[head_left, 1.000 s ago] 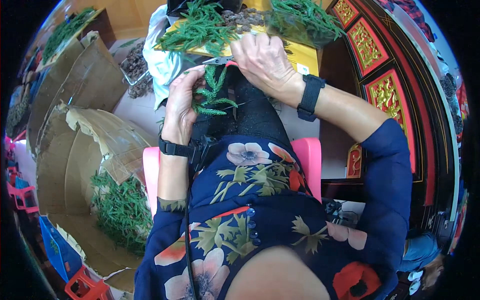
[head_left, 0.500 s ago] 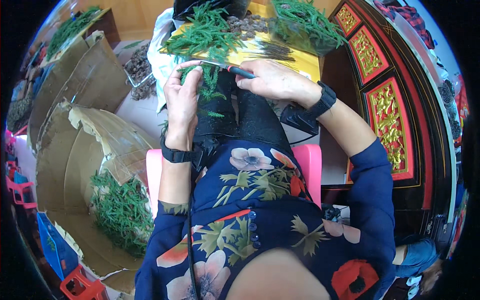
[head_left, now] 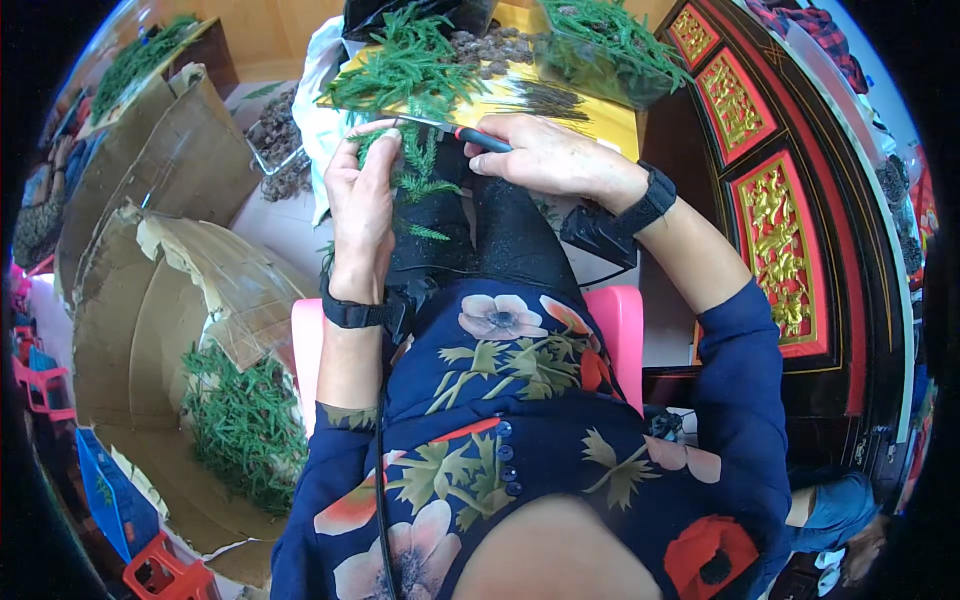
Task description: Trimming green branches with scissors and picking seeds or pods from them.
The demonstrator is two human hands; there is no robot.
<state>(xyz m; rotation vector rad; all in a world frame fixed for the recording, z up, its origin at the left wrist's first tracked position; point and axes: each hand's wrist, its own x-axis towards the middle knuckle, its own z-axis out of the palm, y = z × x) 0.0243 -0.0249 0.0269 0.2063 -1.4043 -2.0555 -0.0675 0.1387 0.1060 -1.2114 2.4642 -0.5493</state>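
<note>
Between the thumb and fingers of my left hand (head_left: 362, 195) is pinched a green artificial pine sprig (head_left: 422, 178), whose needles hang over my lap. My right hand (head_left: 555, 155) is closed round a slim hand tool (head_left: 483, 138) with a dark handle, red near the front. Its thin metal end reaches left to my left fingertips, by the sprig. The exact kind of tool cannot be made out. Just beyond my hands, a heap of green sprigs (head_left: 400, 75), brown pine cones (head_left: 490, 50) and thin dark stems (head_left: 550, 100) lie on a yellow board (head_left: 612, 128).
A clear bin (head_left: 600, 75) of sprigs stands at the far right of the board. On my left, a torn cardboard box (head_left: 120, 370) holds more green sprigs (head_left: 245, 425). Cones lie around a wire rack (head_left: 285, 165). A carved red-and-gold cabinet (head_left: 715, 215) flanks my right side.
Both hands have shifted very slightly, with the tool tip still at the left fingertips. The grip on sprig and tool looks unchanged.
</note>
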